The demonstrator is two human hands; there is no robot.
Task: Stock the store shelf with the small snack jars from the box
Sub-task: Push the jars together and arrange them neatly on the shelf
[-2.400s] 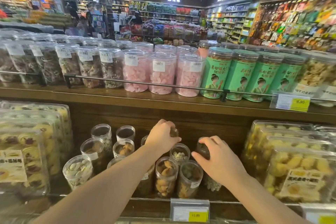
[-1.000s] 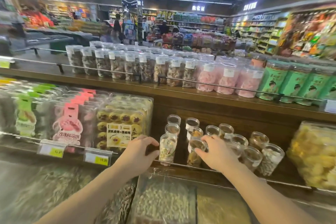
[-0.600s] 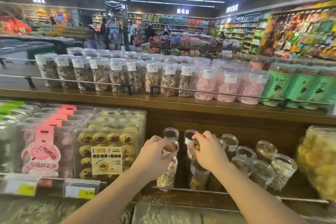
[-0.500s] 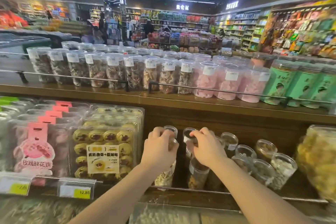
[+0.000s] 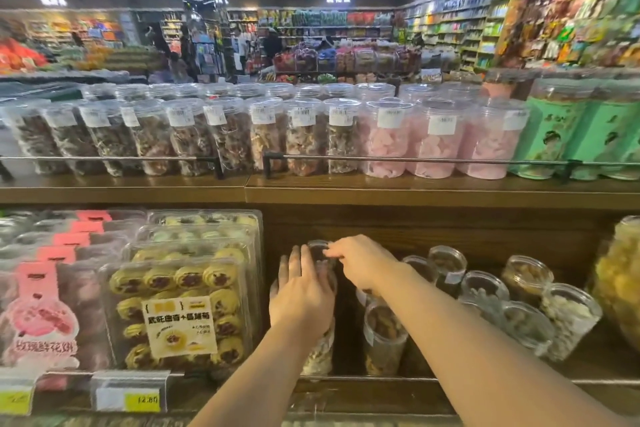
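I observe both arms reaching into the lower wooden shelf point(image 5: 433, 222). My left hand point(image 5: 302, 298) lies flat, fingers spread, grip open, over a small clear plastic snack jar point(image 5: 320, 350) at the front rail. My right hand point(image 5: 362, 262) pinches the rear jar point(image 5: 317, 248) (contents blurred).

Open gap on lower shelf point(image 5: 433, 369) between pastry boxes point(image 5: 180, 305) and small jars point(image 5: 519, 302), behind front rail point(image 5: 381, 380). Overhead capped by upper shelf board point(image 5: 415, 189).
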